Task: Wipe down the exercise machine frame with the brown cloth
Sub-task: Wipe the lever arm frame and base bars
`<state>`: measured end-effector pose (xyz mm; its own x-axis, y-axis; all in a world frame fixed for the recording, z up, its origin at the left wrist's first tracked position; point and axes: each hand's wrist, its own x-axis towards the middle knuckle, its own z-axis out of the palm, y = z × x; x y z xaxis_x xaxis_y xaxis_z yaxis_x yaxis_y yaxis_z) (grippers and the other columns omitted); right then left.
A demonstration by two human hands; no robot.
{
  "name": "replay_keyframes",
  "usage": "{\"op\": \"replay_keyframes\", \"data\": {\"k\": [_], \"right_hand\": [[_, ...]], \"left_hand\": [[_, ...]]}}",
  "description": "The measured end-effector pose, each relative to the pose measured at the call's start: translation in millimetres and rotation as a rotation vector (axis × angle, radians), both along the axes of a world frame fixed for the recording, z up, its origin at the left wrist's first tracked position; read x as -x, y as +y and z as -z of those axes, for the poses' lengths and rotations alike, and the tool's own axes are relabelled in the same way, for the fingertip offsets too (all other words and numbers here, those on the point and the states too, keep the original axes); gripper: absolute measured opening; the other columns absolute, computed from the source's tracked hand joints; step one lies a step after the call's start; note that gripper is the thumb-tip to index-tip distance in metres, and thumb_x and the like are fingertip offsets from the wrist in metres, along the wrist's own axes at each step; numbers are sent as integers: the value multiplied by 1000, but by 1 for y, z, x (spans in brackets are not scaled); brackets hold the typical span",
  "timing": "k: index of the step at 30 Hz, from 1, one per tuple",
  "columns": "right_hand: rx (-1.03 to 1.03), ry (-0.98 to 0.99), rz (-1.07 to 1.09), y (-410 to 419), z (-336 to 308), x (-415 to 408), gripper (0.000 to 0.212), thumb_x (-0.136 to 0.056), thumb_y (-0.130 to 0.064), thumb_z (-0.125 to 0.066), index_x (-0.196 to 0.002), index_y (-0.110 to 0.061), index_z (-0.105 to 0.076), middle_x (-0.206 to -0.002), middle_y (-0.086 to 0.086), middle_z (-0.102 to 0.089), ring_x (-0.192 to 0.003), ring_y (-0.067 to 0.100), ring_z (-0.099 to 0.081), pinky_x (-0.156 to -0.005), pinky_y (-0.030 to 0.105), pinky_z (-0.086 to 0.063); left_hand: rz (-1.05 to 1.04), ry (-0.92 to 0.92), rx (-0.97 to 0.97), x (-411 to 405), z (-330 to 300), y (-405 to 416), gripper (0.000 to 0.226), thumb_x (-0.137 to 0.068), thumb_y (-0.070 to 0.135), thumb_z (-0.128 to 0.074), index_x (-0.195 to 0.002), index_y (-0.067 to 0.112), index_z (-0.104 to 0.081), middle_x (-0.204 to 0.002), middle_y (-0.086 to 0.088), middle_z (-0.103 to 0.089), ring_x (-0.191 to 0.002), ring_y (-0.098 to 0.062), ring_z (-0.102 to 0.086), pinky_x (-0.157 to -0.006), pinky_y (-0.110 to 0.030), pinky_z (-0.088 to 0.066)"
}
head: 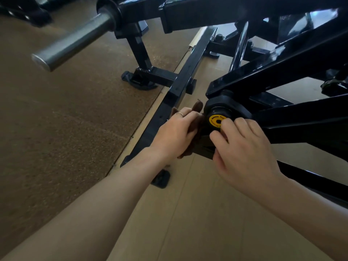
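The black exercise machine frame (293,59) fills the upper right, its beams meeting at a pivot hub with a round yellow label (216,120). My left hand (175,132) is shut on the brown cloth (196,117), pressing it against the left side of the hub; most of the cloth is hidden under my fingers. My right hand (243,146) rests on the hub's right side, fingers curled over the frame just below the yellow label.
A long black base rail (180,85) runs diagonally along the floor left of the hub. A grey steel weight peg (75,42) juts out at upper left. Speckled brown rubber flooring (66,129) lies left, light wood-look flooring (197,213) below.
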<state>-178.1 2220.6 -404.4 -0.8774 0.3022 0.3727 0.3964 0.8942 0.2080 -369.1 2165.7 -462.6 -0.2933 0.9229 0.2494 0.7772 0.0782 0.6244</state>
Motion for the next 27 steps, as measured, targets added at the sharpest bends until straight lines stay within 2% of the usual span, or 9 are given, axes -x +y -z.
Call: {"op": "replay_keyframes", "data": {"k": [5,8,10,12,14,17,21,23,27], "right_hand": [[46,40,43,-10,-1,6,14,-82,-14,-69,-94,-11,-62,-88,13,-59,-81,31,-52,-75,42,-39],[24,76,-23,-16,-1,12,12,-87,-13,-62,-100,-11,-63,-92,12,-62,-86,31,-54,-77,41,-37],[15,121,-45,-14,-7,20,17,-91,-15,-59,-107,-10,-63,-101,14,-63,-96,33,-54,-85,43,-39],[19,123,-34,-6,-16,30,26,-95,-24,-55,-116,-9,-63,-115,17,-62,-111,36,-53,-100,49,-39],[43,14,19,5,-25,44,37,-102,-37,-46,-121,-11,-63,-123,16,-61,-120,36,-52,-109,52,-37],[60,-162,77,19,-38,65,50,-106,-46,-28,-106,-18,-71,-103,5,-67,-100,24,-60,-96,41,-44],[69,-337,-54,32,-48,78,34,-106,-41,-40,-106,-22,-69,-96,-3,-66,-86,16,-60,-87,33,-44],[86,-478,-123,38,-52,84,25,-106,-37,-47,-110,-21,-66,-96,-1,-65,-83,17,-59,-86,33,-45],[150,-651,-177,43,-61,93,16,-103,-29,-54,-107,-16,-62,-93,2,-64,-79,20,-65,-80,38,-57]], "left_hand": [[-20,159,10,8,6,-9,28,-101,25,-61,-128,24,-58,-138,3,-49,-107,-16,-60,-76,-36,-61],[-43,205,25,2,10,-13,35,-98,26,-67,-130,20,-54,-143,-2,-46,-113,-20,-59,-77,-39,-63],[-14,238,35,2,13,-21,44,-95,24,-70,-135,17,-51,-148,-6,-42,-122,-23,-55,-81,-41,-62],[25,265,63,7,13,-31,53,-95,24,-70,-142,16,-47,-154,-9,-38,-130,-25,-50,-86,-40,-61],[35,284,77,16,11,-37,51,-95,25,-67,-141,16,-48,-152,-10,-39,-127,-25,-53,-84,-39,-62],[-34,221,82,35,5,-30,38,-97,25,-60,-134,18,-52,-142,-8,-46,-109,-21,-62,-80,-39,-62],[-117,209,145,58,1,-9,29,-103,23,-56,-132,20,-54,-139,-8,-48,-115,-24,-60,-90,-45,-59],[-101,243,183,64,0,2,31,-103,22,-56,-133,21,-54,-141,-8,-48,-123,-25,-56,-93,-47,-58],[-73,284,235,70,-4,17,31,-102,20,-58,-133,20,-55,-138,-9,-49,-121,-26,-54,-90,-46,-58]]}}
